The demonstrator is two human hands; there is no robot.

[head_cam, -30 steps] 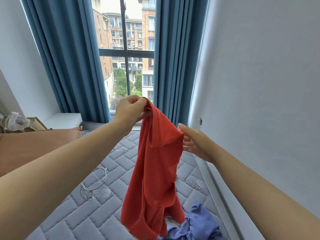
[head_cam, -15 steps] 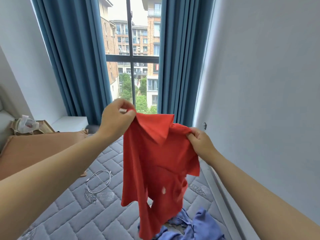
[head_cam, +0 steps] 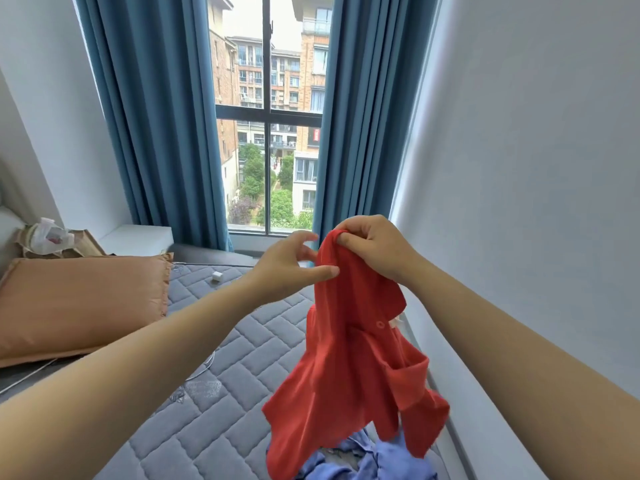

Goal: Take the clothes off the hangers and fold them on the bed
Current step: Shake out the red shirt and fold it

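Note:
A red button shirt [head_cam: 353, 358] hangs in the air over the bed [head_cam: 225, 393], bunched at its top. My right hand [head_cam: 374, 247] grips that top fold, fingers curled round the fabric. Just left of it is my left hand [head_cam: 287, 268], fingers spread and loose, its thumb tip touching the red cloth without pinching it. The shirt's hem dangles over a crumpled blue garment [head_cam: 388, 459] lying on the mattress by the right wall. No hanger shows.
An orange pillow [head_cam: 79, 303] lies at the left on the grey quilted mattress, with a white cable [head_cam: 204, 368] and a small white cube [head_cam: 217, 276] nearby. A white nightstand [head_cam: 138, 237] and blue curtains [head_cam: 162, 116] stand beyond. A plain wall [head_cam: 519, 168] runs close along the right.
Both hands held the shirt spread by its shoulders half a second ago. Now my left hand has let go, and my right hand holds the bunched top alone, further to the right.

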